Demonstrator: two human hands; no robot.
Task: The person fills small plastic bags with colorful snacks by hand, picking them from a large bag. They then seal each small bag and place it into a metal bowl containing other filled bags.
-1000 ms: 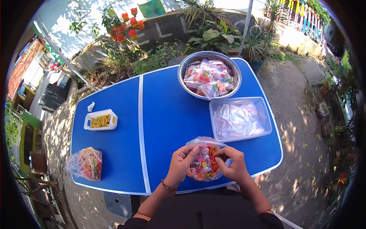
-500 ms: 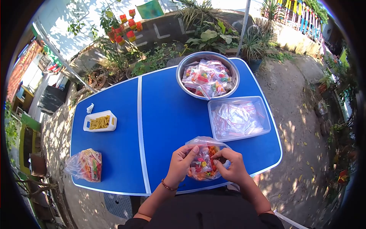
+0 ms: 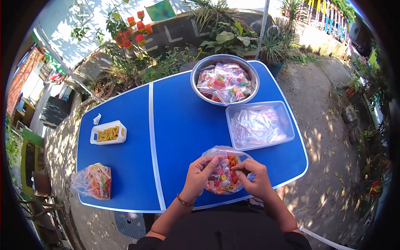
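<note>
My left hand (image 3: 200, 175) pinches a small clear zip bag (image 3: 220, 174) between thumb and fingers; a few red, yellow and green pieces show inside it. Beneath it a larger clear plastic bag (image 3: 223, 151) stands open near the table's front edge, holding many orange, red and yellow pieces that look like dyed pasta. My right hand (image 3: 255, 177) is closed in a pinch over the right side of this larger bag, by the orange pieces. Whatever its fingertips hold is too small to make out.
On the blue folding table (image 3: 179, 112) stand a metal basin (image 3: 195, 85) of filled zip bags and a plastic tub (image 3: 291, 137) of flat zip bags. To the left are a white container (image 3: 107, 142) of yellowish pieces, a crumpled tissue (image 3: 97, 119) and another filled bag (image 3: 96, 181).
My right hand has shifted slightly, its fingers drawn closer together over the larger bag. My left hand keeps its hold on the small zip bag. The view has tilted a little.
</note>
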